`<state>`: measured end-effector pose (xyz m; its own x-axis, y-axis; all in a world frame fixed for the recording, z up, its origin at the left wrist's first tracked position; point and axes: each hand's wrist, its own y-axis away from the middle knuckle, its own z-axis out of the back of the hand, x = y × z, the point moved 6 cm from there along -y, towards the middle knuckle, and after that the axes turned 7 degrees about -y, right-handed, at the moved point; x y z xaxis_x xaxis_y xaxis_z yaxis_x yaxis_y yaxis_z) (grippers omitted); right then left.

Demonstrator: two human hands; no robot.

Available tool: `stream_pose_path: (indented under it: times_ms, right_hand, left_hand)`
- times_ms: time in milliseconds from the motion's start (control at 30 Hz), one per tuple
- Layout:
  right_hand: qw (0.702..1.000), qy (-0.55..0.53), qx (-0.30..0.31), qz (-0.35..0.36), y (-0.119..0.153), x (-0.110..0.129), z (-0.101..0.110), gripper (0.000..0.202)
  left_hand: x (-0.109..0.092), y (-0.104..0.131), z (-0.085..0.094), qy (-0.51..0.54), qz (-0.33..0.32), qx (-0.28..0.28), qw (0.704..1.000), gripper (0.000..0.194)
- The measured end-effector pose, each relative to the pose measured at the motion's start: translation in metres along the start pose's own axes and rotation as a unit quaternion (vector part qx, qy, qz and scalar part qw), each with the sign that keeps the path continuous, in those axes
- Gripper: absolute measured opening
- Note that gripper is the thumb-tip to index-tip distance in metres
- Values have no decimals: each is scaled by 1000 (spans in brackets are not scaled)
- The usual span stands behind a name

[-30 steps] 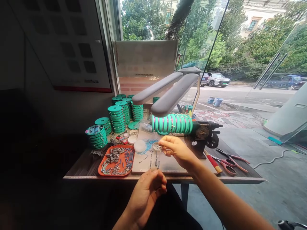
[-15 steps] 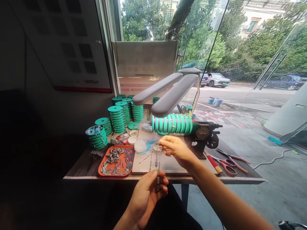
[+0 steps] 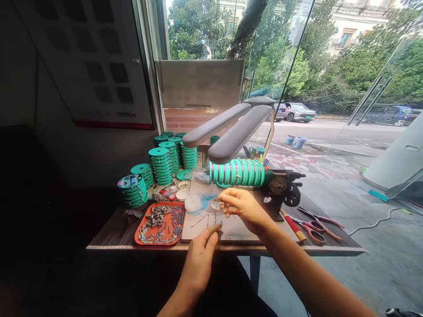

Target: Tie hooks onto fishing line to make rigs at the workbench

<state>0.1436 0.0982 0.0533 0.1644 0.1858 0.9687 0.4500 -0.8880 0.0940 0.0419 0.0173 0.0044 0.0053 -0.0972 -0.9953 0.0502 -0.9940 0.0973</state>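
Between my two hands hangs a thin fishing rig [image 3: 216, 216] with small metal fittings, too fine to make out fully. My right hand [image 3: 244, 207] pinches its upper end between thumb and fingertips, in front of a small round dish [image 3: 216, 203]. Lower down and nearer to me, my left hand [image 3: 201, 252] is closed, thumb against forefinger, on the rig's lower part. A small dark loop sticks out by its fingertips. Left of the rig, more thin metal pieces [image 3: 207, 219] lie on the pale board [image 3: 194, 231].
An orange tray [image 3: 136, 237] holds grey sinkers and small metal parts. Green spools [image 3: 160, 165] stand stacked behind it. A row of green spools [image 3: 236, 172] sits on a black machine [image 3: 279, 185] under a grey lamp [image 3: 241, 132]. Scissors [image 3: 313, 233] and pliers [image 3: 330, 224] lie right.
My left hand has turned over, its back now upward, and its fingers have moved up the rig toward my right hand. The right hand keeps its pinch almost in place.
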Motion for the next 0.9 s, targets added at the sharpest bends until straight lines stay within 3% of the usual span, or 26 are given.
stream_pose_path:
  times_ms: [100,167,267,400,900]
  right_hand:
    - [1000,12,4,0,2,5,0,70]
    - [1000,20,2,9,3,9,0,69]
    - [999,31,-12,41,6,17,2,61]
    - [997,34,-14,70,7,20,5,51]
    - [996,-59,61,-10,3,1,-11,65]
  left_hand:
    - [-32,-6,6,-110,-135,-81,981,35]
    - [-44,-15,1,-78,-153,-68,983,31]
    - [-52,-32,-11,7,-124,-8,992,26]
    - [-54,-44,-19,55,-100,18,993,23]
    - [-32,-17,-21,218,66,60,972,26]
